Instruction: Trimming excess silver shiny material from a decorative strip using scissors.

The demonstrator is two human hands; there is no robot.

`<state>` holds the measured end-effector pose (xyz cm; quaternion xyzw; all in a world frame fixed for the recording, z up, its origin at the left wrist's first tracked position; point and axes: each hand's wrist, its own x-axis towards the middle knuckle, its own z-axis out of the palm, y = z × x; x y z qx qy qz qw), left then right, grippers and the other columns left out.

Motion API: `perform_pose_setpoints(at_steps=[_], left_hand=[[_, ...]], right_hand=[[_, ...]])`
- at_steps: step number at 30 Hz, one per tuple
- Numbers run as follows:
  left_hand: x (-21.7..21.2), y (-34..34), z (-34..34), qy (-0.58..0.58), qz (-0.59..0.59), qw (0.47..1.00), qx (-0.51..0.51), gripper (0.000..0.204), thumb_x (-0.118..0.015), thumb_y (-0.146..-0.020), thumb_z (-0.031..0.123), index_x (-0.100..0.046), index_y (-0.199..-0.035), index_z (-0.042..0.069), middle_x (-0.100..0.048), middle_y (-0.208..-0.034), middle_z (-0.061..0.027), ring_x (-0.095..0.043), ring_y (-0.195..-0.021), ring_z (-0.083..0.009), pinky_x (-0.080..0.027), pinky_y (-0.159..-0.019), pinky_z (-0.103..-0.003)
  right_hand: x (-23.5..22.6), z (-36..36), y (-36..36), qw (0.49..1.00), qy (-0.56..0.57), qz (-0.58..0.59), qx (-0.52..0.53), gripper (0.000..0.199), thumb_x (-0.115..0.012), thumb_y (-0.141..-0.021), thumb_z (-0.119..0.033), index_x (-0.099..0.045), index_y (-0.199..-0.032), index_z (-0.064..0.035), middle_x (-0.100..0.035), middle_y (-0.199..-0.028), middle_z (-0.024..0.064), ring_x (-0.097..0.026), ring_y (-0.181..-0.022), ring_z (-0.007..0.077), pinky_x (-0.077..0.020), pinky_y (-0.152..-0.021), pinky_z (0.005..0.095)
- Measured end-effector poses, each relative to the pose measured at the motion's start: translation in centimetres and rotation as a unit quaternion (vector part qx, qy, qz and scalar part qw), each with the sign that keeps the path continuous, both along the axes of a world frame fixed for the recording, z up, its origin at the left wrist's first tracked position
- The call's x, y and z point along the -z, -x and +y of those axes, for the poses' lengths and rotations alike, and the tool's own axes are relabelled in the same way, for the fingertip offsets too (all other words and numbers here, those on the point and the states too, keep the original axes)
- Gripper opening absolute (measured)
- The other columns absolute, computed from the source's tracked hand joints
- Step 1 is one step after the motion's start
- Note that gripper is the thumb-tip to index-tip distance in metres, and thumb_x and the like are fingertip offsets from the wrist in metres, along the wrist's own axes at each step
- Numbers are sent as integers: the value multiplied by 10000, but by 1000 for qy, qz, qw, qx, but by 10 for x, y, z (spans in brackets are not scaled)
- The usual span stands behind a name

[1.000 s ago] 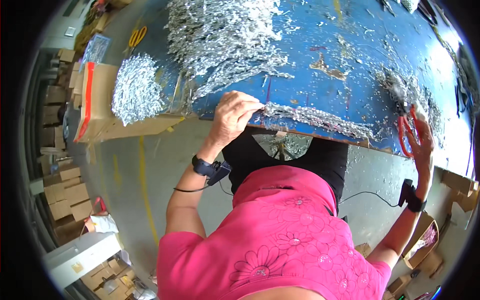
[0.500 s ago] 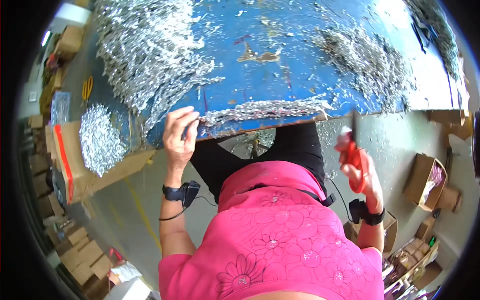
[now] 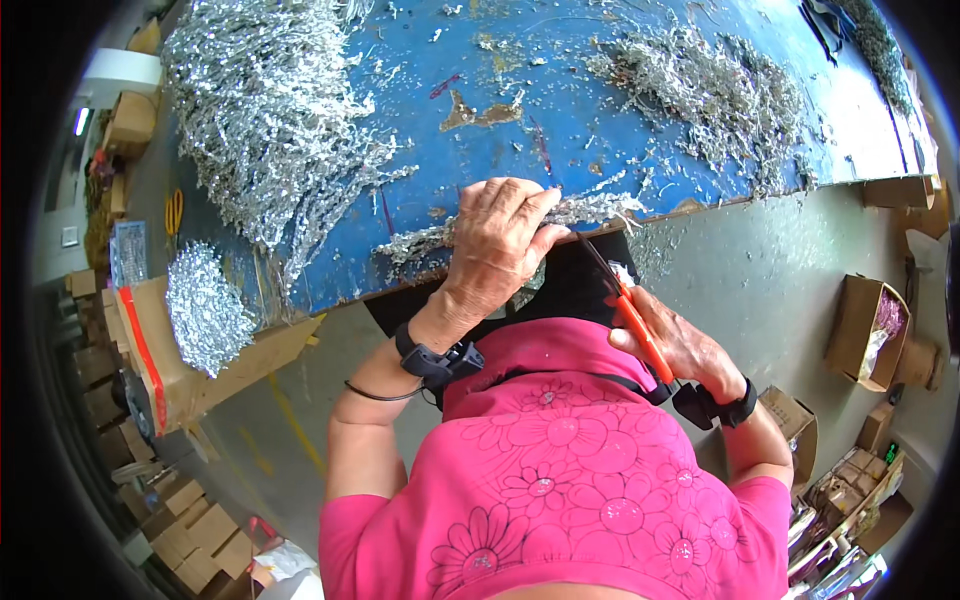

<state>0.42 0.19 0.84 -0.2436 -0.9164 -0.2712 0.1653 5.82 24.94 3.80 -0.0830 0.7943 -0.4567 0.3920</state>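
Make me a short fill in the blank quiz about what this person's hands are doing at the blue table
1. The left hand presses a silvery strand against the edge of the ____ table.
2. The right hand holds ____ with orange handles.
3. A cardboard box left of the table is heaped with ____ strands.

Missing words: blue; scissors; silvery

A single head-worn fisheye view looks steeply down, close over the blue table (image 3: 620,130) edge.

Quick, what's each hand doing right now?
Left hand: closed on a silver tinsel strip at the blue table edge.
Right hand: holding red-handled scissors.
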Motion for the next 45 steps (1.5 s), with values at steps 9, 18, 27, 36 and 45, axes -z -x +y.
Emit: perform_pose_setpoints(at_steps=[9,18,27,36,45], left_hand=[[7,-2,4,-10,35,999,-6,321,-757,-718,98,-652,-1021,104,-596,-919,-8,-567,-848,-205,-409,-770,-361],[14,-9,3,12,118,993,10,369,-736,-677,49,-660,-1035,103,-600,-923,16,-583,-851,-175,-382,-802,-377],[13,-8,4,8,109,994,11,382,-736,-663,49,-663,-1034,105,-607,-930,24,-587,-860,-167,-364,-825,-381],[15,-8,3,0,106,994,8,325,-744,-710,52,-659,-1017,114,-610,-923,19,-597,-857,-167,-384,-839,-380],[14,-3,4,-20,84,996,18,329,-721,-722,37,-626,-1030,102,-622,-977,0,-600,-874,-181,-411,-815,-358]], right_hand=[[5,-15,-2,999,33,-7,21,605,-592,-923,-466,-467,-1274,10,-593,-1035,174,-602,-990,275,-461,-870,366],[9,-27,-2,999,20,0,46,541,-569,-943,-444,-490,-1215,17,-604,-877,127,-628,-796,206,-493,-754,356],[10,-34,0,989,-8,-84,121,438,-611,-917,-433,-566,-928,3,-585,-624,128,-599,-551,233,-450,-534,378],[5,-25,3,990,24,-111,84,465,-506,-977,-450,-559,-1038,8,-564,-601,46,-572,-502,117,-452,-490,280],[9,-21,5,975,75,-203,58,579,-448,-987,-495,-435,-1267,12,-592,-761,74,-617,-680,137,-495,-672,278]])
